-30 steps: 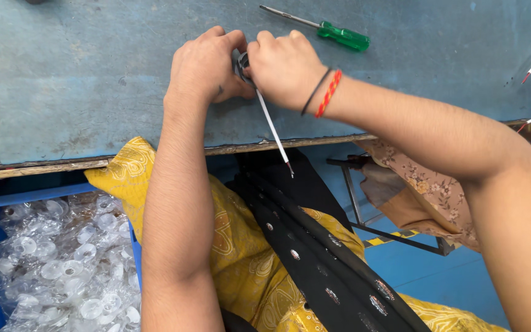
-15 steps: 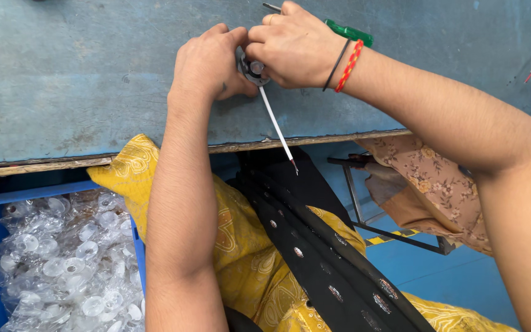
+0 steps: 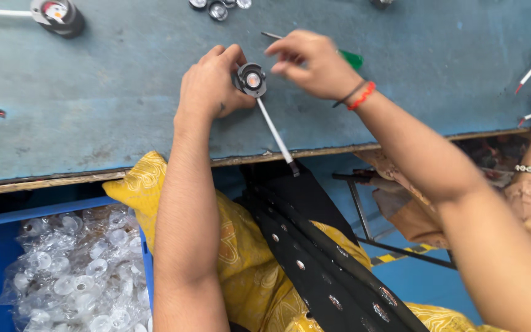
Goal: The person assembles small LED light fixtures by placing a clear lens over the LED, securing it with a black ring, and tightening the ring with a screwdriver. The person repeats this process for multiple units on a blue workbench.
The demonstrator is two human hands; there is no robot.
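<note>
Red and black bands [image 3: 357,96], seemingly threads, right wrist

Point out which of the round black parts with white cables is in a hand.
The round black part at centre, pinched by the left hand; the others lie untouched at the bench's far corners.

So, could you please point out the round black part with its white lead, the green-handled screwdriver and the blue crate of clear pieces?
Round black part [image 3: 252,80], head view, its orange centre.
Green-handled screwdriver [image 3: 353,59], head view, the green handle.
Blue crate [image 3: 7,218], head view, its upper rim.

bench left [image 3: 93,104] open | screwdriver [image 3: 351,59] behind hands | caps [image 3: 216,7] far edge
</note>
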